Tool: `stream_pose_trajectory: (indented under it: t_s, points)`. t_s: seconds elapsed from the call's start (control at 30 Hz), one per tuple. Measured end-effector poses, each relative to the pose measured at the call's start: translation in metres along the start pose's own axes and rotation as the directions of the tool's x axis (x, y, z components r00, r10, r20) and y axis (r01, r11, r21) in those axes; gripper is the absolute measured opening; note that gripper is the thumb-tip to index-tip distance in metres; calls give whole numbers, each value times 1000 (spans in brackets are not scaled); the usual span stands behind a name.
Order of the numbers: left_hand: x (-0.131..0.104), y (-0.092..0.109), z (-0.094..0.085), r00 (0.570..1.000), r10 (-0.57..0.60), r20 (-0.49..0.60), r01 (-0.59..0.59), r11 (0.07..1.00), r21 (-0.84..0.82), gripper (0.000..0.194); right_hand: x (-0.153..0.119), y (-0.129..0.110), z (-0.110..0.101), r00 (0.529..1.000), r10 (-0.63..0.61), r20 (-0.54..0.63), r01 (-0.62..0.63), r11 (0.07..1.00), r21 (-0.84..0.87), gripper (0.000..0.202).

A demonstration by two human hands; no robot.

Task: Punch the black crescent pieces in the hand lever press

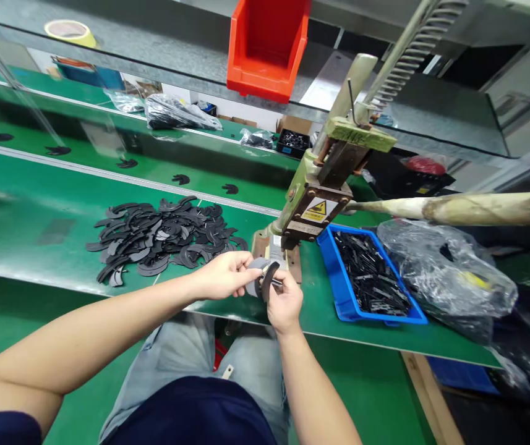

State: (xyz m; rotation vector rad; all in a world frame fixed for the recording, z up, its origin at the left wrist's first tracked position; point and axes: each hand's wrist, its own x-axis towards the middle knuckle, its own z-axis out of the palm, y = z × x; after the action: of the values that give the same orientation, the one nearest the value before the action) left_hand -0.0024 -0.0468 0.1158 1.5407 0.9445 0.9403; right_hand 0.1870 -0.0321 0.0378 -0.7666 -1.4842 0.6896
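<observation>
Both hands meet at the bench's front edge, just before the foot of a green hand press (315, 204). My left hand (225, 275) pinches a grey curved plastic piece (254, 281). In the fingers of my right hand (286, 303) is a black curved plastic piece (270, 279), held up against the grey one. A small dark pin-like part also shows at the right fingertips, too small to name. Left of the press lies a heap of dark curved pieces (153, 238). To its right stands a blue bin (339, 290) filled with thin black parts.
The press lever (469, 207) sticks out to the right, above a clear plastic bag (450, 272). An orange bin (265, 86) hangs from the shelf overhead. Several curved pieces lie spaced along the green strip (153, 173) behind. A tape roll (70, 32) sits upper left.
</observation>
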Motion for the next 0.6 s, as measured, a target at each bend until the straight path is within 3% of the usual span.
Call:
stream_pose_trajectory:
  t_s: [0.2,0.33,0.5,0.6]
  points:
    - [3,-3,5,996,-49,81,61,987,-146,51,-10,-5,7,999,31,-36,-30,999,37,23]
    - [8,-4,2,992,-57,113,67,994,-86,52,-15,-4,6,999,19,-40,-19,1000,0,23]
    - [4,-5,-7,1000,-2,20,0,997,82,49,-15,4,-13,999,-31,37,36,990,-135,19]
    - [-2,-8,-5,970,188,-152,-154,966,208,38,-14,2,-24,993,-77,85,96,966,-241,15]
